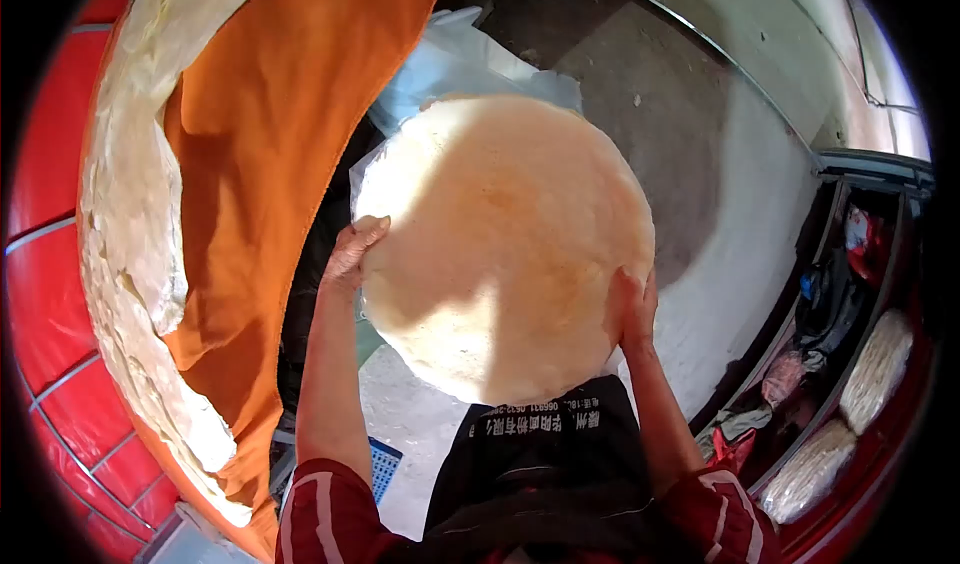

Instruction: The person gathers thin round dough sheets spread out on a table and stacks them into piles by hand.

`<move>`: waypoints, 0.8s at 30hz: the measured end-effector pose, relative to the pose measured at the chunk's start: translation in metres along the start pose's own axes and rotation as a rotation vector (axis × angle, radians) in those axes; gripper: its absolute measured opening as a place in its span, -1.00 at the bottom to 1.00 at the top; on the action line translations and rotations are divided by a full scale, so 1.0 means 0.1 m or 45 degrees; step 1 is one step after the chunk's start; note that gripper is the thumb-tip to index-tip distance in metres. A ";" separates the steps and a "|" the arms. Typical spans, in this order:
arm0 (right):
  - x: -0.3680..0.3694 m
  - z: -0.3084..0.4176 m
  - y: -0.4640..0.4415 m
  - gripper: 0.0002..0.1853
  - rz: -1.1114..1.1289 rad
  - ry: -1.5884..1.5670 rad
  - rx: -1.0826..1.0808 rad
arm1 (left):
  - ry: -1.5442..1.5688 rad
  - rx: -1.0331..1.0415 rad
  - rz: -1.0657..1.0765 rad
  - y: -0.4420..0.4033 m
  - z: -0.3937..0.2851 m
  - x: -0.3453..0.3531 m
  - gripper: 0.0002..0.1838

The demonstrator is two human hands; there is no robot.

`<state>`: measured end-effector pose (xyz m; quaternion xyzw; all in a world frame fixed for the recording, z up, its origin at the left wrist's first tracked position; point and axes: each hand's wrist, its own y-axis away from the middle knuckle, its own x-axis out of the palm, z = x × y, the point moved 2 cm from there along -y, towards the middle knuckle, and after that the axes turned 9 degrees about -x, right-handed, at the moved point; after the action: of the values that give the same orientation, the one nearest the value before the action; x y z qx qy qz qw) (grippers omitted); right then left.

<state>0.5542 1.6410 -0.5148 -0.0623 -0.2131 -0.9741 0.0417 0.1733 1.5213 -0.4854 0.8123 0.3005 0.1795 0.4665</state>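
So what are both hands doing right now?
Left hand: closed on the edge of the big round flatbread.
Right hand: holding its opposite edge.

Apparent flatbread bakery or shop, stacked flatbreads (135,214), bagged flatbreads (875,372)

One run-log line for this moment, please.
round flatbread: held, partly shaded | left hand: thumb over edge | right hand: at opposite edge | orange cloth: left side, more flatbread on it
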 end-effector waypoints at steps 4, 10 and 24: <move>-0.04 -0.18 -0.04 -0.58 -0.019 0.139 0.012 | -0.178 -0.059 -0.110 -0.01 0.01 -0.04 -0.31; -0.24 -0.19 -0.09 -0.66 0.051 -0.065 0.280 | -0.206 0.192 -0.015 -0.08 0.20 -0.06 -0.55; -2.03 0.37 -0.29 -0.72 0.672 1.348 0.056 | 0.327 -0.054 -0.458 1.51 2.70 -1.16 -0.79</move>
<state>0.7553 1.6941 -0.5218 0.3822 -0.1609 -0.8247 0.3846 0.2884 1.2120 -0.4910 0.7062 0.4935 0.2016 0.4660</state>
